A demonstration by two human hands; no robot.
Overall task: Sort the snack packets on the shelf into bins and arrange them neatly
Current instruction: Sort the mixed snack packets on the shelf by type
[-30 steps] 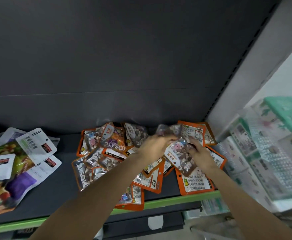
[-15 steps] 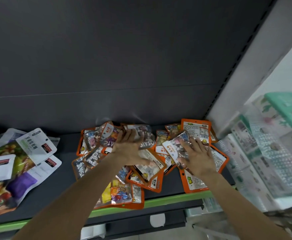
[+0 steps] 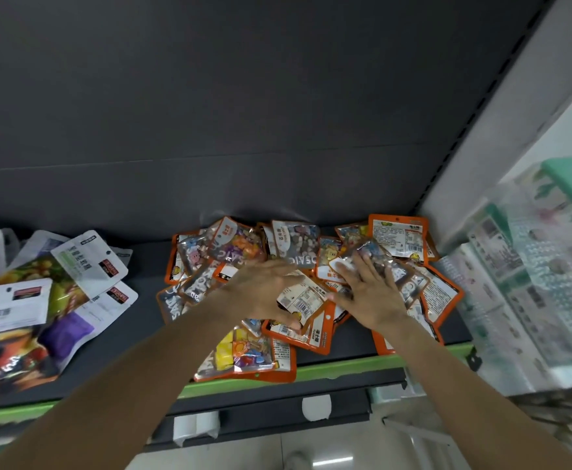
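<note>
My left hand (image 3: 264, 293) lies palm-down on the heap of orange-edged snack packets (image 3: 240, 252), fingers extended and spread toward the right, the thumb at the lower edge of an orange-bordered packet with a barcode label (image 3: 303, 301). I cannot tell whether the thumb pinches that packet or merely rests against it. My right hand (image 3: 369, 293) lies flat beside it, fingers straight and fanned toward the upper left, pressing on a clear-fronted packet of dark and pale pieces (image 3: 378, 257); neither hand is curled round anything that shows.

The heap occupies the right half of the dark shelf (image 3: 142, 300), reaching from the back panel (image 3: 278, 113) to the green front lip (image 3: 345, 366). One packet of yellow and multicoloured sweets (image 3: 244, 351) lies nearest me, its lower edge overhanging the lip. An orange packet showing its printed white back (image 3: 398, 239) lies at the rear right of the heap, against the back panel.

Well apart, on the left of the same shelf, lies a second pile of larger white, purple and fruit-printed pouches (image 3: 40, 293), overlapping at odd angles.

To the right of the shelf upright stand blurred pale packs with green tops (image 3: 549, 266). White price-tag holders (image 3: 316, 407) hang on the rail below the lip.
</note>
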